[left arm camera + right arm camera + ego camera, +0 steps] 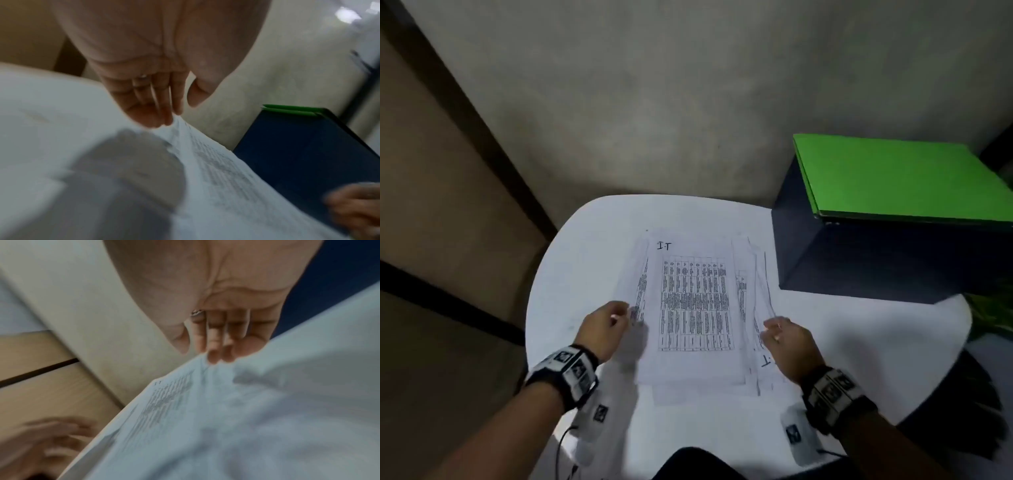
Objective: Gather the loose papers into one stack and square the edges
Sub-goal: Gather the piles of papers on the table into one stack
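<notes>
Left hand [604,329]: positioned at the left edge of the papers [695,308], fingers extended and relaxed, not curled round anything. In the left wrist view the fingertips [164,118] touch the paper edge, thumb held apart; that view is blurred. Right hand [789,342]: positioned at the right edge of the papers, likewise with straight, relaxed fingers. In the right wrist view its fingertips [216,356] meet the sheet edge; a ring shows on one finger. Neither hand grips a sheet.

The papers lie flat near the centre of the round white worktop [571,274], between the two hands. They overlap in a rough pile, not squared: sheets fan out past the top sheet on the left, the right and the near side. The top sheet bears a printed table and the handwritten letters "I.T" near its far left corner.

A dark blue box [876,260] stands on the worktop's far right, just beside the papers, with a green folder [893,174] on top. Both wrists carry marked bands.
</notes>
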